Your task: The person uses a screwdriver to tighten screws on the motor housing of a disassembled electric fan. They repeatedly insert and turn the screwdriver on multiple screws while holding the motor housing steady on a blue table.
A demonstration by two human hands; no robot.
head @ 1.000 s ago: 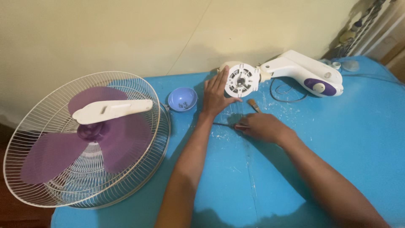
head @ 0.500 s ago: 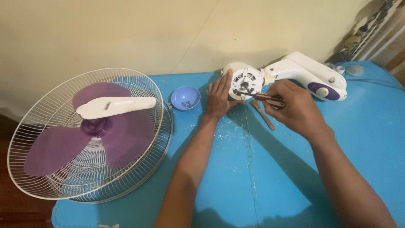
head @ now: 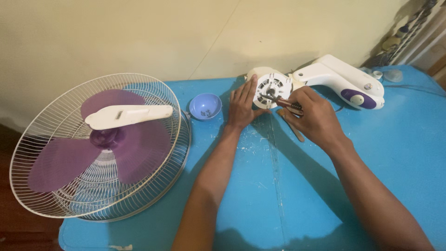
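Two hands: both at the round white plastic fan motor housing, far edge of blue table.
Left hand: fingers flat, released, bracing housing.
Right hand: fingers clenched round dark-handled pliers, tip at hub.

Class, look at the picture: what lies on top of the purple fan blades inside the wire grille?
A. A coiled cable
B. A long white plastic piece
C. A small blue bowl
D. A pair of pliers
B: a long white plastic piece rests across the purple fan blades within the wire grille; the small blue bowl sits beside it on the table.
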